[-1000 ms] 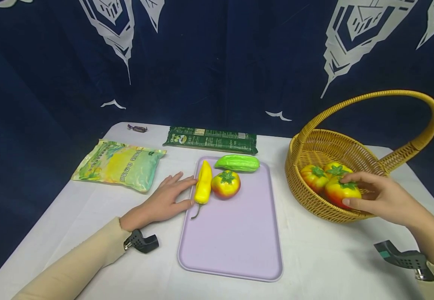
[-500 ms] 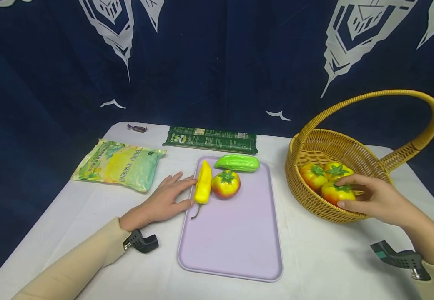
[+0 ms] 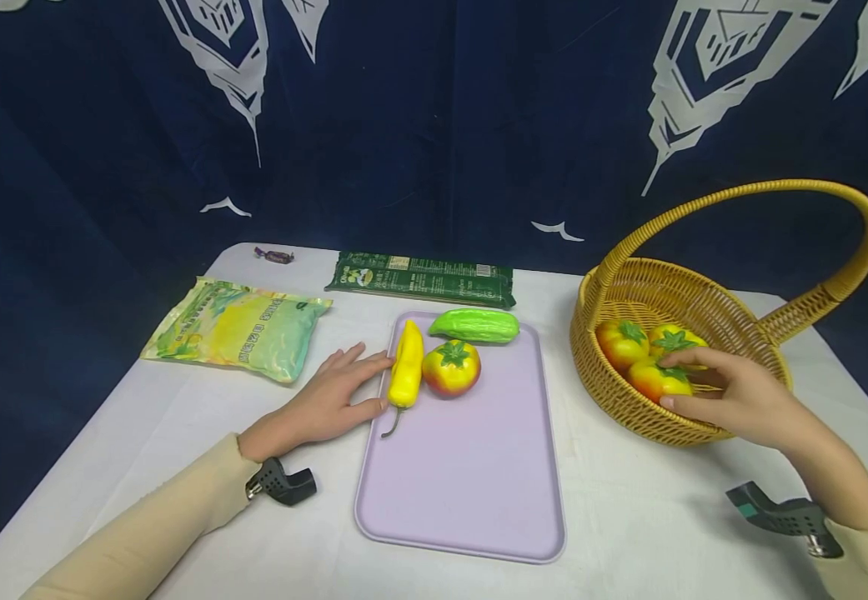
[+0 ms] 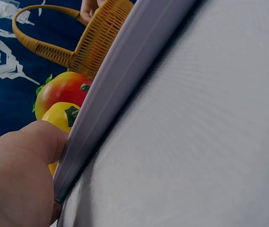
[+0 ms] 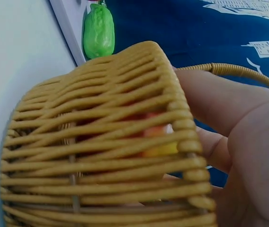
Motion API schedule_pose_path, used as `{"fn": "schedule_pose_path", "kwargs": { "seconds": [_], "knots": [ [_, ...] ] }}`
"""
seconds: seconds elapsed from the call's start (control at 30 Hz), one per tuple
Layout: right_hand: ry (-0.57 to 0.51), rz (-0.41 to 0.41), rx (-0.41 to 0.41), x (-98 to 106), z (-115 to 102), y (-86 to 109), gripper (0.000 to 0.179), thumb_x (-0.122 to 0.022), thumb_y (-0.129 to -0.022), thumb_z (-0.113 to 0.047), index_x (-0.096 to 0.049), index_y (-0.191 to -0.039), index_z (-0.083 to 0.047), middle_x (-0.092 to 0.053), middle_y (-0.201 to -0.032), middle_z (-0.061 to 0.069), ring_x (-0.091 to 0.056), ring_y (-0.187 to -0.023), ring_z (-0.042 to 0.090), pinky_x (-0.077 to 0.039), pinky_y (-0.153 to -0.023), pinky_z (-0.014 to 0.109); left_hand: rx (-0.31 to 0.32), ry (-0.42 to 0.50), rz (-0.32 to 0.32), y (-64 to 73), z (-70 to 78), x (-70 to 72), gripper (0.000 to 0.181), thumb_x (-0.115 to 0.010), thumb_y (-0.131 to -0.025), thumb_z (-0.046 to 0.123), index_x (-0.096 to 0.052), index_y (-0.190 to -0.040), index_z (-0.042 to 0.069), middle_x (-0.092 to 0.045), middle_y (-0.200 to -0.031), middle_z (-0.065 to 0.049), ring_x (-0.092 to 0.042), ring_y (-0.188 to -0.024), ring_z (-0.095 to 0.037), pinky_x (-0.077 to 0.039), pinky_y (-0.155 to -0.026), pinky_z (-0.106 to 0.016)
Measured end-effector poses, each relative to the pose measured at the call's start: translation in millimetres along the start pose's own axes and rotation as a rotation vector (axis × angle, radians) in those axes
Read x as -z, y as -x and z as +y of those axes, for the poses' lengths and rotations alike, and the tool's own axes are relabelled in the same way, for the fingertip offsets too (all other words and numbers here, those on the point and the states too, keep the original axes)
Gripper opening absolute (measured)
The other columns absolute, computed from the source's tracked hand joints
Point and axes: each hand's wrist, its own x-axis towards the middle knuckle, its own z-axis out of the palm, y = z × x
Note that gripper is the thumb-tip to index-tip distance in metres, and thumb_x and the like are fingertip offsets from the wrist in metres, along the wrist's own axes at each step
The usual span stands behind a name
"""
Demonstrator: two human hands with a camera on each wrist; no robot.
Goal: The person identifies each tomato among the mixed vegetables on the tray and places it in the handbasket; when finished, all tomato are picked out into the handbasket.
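Observation:
My right hand [image 3: 743, 398] reaches over the near rim of the wicker basket [image 3: 692, 429], its thumb and fingers curled about the front red-yellow tomato [image 3: 651, 382]. Two more tomatoes lie against it in the basket: one on the left [image 3: 620, 343], one behind [image 3: 675, 337]. In the right wrist view, basket weave hides most of the held tomato. My left hand [image 3: 324, 402] lies with extended fingers at the left edge of the lilac tray [image 3: 471, 492], fingertips at its rim beside a yellow pepper [image 3: 407, 367]. A single tomato [image 3: 452, 369] and a green bitter-melon-like vegetable [image 3: 474, 326] share the tray.
A green-yellow plastic pouch [image 3: 242, 329] lies left of the tray. Behind the tray is a long dark green packet [image 3: 422, 279], with a small wrapped candy [image 3: 274, 256] at the back left. The basket's tall handle [image 3: 749, 190] arches above the right side.
My right hand has moved left inside the basket, shifting the front tomato left with it. The left tomato has been nudged and turned, showing more red. My left hand has stayed put.

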Motion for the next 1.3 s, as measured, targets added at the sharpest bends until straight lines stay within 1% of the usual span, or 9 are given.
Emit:
{"fn": "schedule_pose_path", "kwargs": {
  "seconds": [0.13,0.3,0.37,0.43,0.5,0.7,0.83,0.93,1.3],
  "knots": [
    [0.010,0.005,0.001,-2.5,-4.4,-3.4,0.044,-0.082,-0.085,-0.017,-0.065,-0.122,-0.001,-0.063,-0.126,0.033,-0.065,-0.108,0.059,-0.065,-0.074,0.040,0.002,0.000,0.003,0.2,-0.9,-0.3,0.061,-0.064,-0.095,0.034,-0.051,-0.150,0.010,-0.049,-0.158,-0.013,-0.025,-0.154,-0.047,-0.015,-0.125,-0.068],
    [0.018,0.008,0.021,-5.1,-7.1,-6.1,0.043,-0.081,-0.086,-0.017,-0.066,-0.123,-0.002,-0.065,-0.124,0.029,-0.065,-0.109,0.053,-0.053,-0.076,0.013,0.000,-0.002,0.001,-0.5,-0.9,-0.7,0.061,-0.065,-0.095,0.033,-0.051,-0.150,0.011,-0.049,-0.158,-0.012,-0.025,-0.154,-0.047,-0.015,-0.125,-0.068],
    [0.019,-0.007,0.011,-4.8,-7.4,-6.6,0.043,-0.080,-0.088,-0.020,-0.066,-0.125,-0.004,-0.065,-0.125,0.029,-0.065,-0.110,0.052,-0.050,-0.077,0.011,-0.003,-0.001,0.004,-0.5,-1.1,-1.0,0.060,-0.065,-0.095,0.033,-0.052,-0.149,0.010,-0.049,-0.158,-0.012,-0.025,-0.154,-0.047,-0.015,-0.125,-0.068],
    [0.020,-0.030,-0.003,-3.7,-7.4,-6.6,0.044,-0.078,-0.090,-0.023,-0.065,-0.128,-0.004,-0.065,-0.128,0.030,-0.065,-0.111,0.054,-0.058,-0.079,0.022,-0.003,0.002,0.007,-0.4,-1.3,-1.6,0.060,-0.065,-0.095,0.033,-0.052,-0.149,0.010,-0.049,-0.157,-0.013,-0.025,-0.154,-0.048,-0.015,-0.125,-0.069],
    [0.017,-0.046,-0.008,-3.3,-6.1,-6.5,0.045,-0.076,-0.091,-0.022,-0.064,-0.130,-0.004,-0.063,-0.130,0.031,-0.064,-0.114,0.056,-0.059,-0.080,0.024,-0.003,0.004,0.010,-0.4,-1.3,-2.0,0.060,-0.065,-0.095,0.033,-0.052,-0.149,0.010,-0.049,-0.157,-0.013,-0.026,-0.154,-0.048,-0.015,-0.125,-0.069],
    [-0.010,-0.071,0.002,-4.1,-2.2,-6.9,0.048,-0.073,-0.085,-0.005,-0.063,-0.132,-0.001,-0.061,-0.131,0.033,-0.063,-0.114,0.055,-0.050,-0.078,0.010,0.004,0.006,0.008,-0.4,-0.6,-1.1,0.060,-0.065,-0.094,0.032,-0.052,-0.149,0.010,-0.049,-0.157,-0.013,-0.025,-0.154,-0.047,-0.015,-0.125,-0.068],
    [0.002,-0.090,-0.007,-6.2,-3.6,-8.3,0.049,-0.076,-0.083,-0.001,-0.063,-0.130,0.000,-0.061,-0.131,0.033,-0.064,-0.114,0.055,-0.063,-0.082,0.029,0.003,0.000,0.006,-0.6,-0.4,-0.6,0.060,-0.065,-0.095,0.032,-0.052,-0.149,0.011,-0.049,-0.157,-0.012,-0.025,-0.154,-0.047,-0.015,-0.125,-0.068],
    [0.023,-0.092,0.003,-7.2,-5.8,-8.5,0.049,-0.078,-0.082,0.001,-0.063,-0.128,0.002,-0.063,-0.128,0.033,-0.065,-0.112,0.054,-0.062,-0.085,0.046,-0.001,-0.007,0.004,-0.7,-0.6,-0.8,0.060,-0.065,-0.095,0.032,-0.052,-0.150,0.011,-0.049,-0.157,-0.012,-0.025,-0.154,-0.047,-0.015,-0.125,-0.068],
    [0.025,-0.072,-0.001,-9.5,-7.2,-8.7,0.048,-0.079,-0.078,0.006,-0.064,-0.124,0.005,-0.065,-0.122,0.029,-0.067,-0.108,0.049,-0.063,-0.082,0.045,-0.005,0.002,0.004,-0.9,-0.3,0.0,0.060,-0.064,-0.095,0.033,-0.051,-0.149,0.010,-0.049,-0.157,-0.013,-0.025,-0.154,-0.047,-0.014,-0.125,-0.068]
  ]
}}
